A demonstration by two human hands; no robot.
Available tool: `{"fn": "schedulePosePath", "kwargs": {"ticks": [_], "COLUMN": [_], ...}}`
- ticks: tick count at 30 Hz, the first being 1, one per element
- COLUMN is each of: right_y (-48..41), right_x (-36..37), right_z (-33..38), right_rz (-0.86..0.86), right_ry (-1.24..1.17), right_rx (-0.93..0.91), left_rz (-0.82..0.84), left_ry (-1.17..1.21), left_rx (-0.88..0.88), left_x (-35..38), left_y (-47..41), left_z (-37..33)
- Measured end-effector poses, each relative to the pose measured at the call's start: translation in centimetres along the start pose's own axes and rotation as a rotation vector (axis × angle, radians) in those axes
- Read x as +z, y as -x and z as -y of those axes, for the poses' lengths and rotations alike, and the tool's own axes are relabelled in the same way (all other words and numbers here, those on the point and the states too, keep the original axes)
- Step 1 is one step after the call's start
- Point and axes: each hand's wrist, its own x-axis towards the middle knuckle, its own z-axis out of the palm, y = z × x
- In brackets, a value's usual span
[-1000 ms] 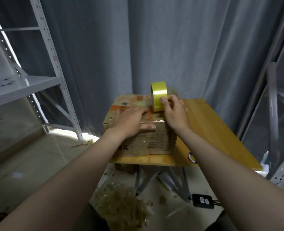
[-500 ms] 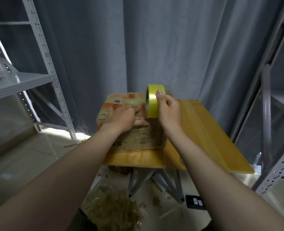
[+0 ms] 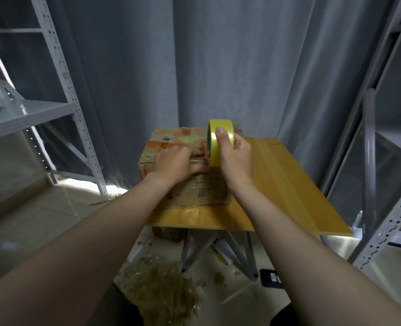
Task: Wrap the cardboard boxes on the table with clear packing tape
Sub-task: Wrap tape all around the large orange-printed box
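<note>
Standing on edge over the box (image 3: 185, 170), the tape roll (image 3: 219, 142) has its round face turned left-right, so the strip should pay out along the box's near-far line, toward the person and down the front face. Right hand (image 3: 236, 156) is closed round the roll from the right side, thumb on the near rim, fingers wrapped behind; roll's low edge sits at about the box's top near edge, just beside the left hand (image 3: 176, 161). Left hand lies palm-down on the box top w/ fingers curled, tips pressed right next to the roll, prob. pinning the stuck end of the tape, tho the clear strip itself can't be made out. Box sits at the left near part of the wooden table (image 3: 289, 184), top already glossy w/ tape, printed front face toward the person. Both hands are about equally near; the right one drives the pull, the left only anchors. Next move likely: draw the roll toward the body and over the edge, keeping it square to the box so the strip doesn't skew. Risk: left fingertips so close they catch the sticky side.
</note>
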Motion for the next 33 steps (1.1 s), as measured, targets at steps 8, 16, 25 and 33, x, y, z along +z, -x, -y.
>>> {"fn": "schedulePosePath", "kwargs": {"ticks": [8, 16, 25, 33], "right_y": [5.0, 7.6, 9.6, 10.0], "right_x": [-1.4, -1.5, -1.6, -1.6], "right_z": [-0.7, -1.7, -2.9, -3.5], "right_rz": [-0.001, 0.003, 0.002, 0.072], "right_ry": [0.038, 0.007, 0.081, 0.192], "right_rx": [0.179, 0.261, 0.39, 0.482], "left_rz": [0.16, 0.209, 0.191, 0.191], "left_ry": [-0.02, -0.023, -0.018, 0.0], "left_rx": [0.007, 0.041, 0.037, 0.058], "left_x": [-0.1, -0.1, 0.2, 0.3], "left_y": [-0.3, -0.3, -0.4, -0.6], "left_z": [0.2, 0.3, 0.7, 1.1]}}
